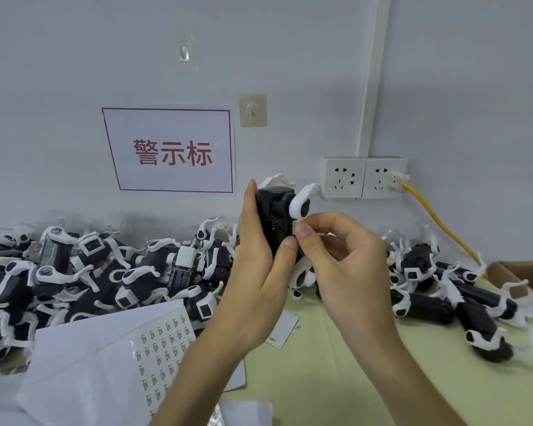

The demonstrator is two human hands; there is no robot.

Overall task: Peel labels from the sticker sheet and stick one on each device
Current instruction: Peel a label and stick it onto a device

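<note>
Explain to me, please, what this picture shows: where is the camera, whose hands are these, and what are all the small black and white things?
There is no machine here. One camera, worn on a person's head, looks forward and down, so you see that person's own two hands. The left hand grips a black and white device, held up above the table. The right hand pinches a small label at the side of that device. On the greenish table lie a sticker sheet with rows of small labels, a big pile of devices on the left and further devices on the right. Behind, on the wall, are a sign with red letters, two sockets and a yellow cable.
</note>
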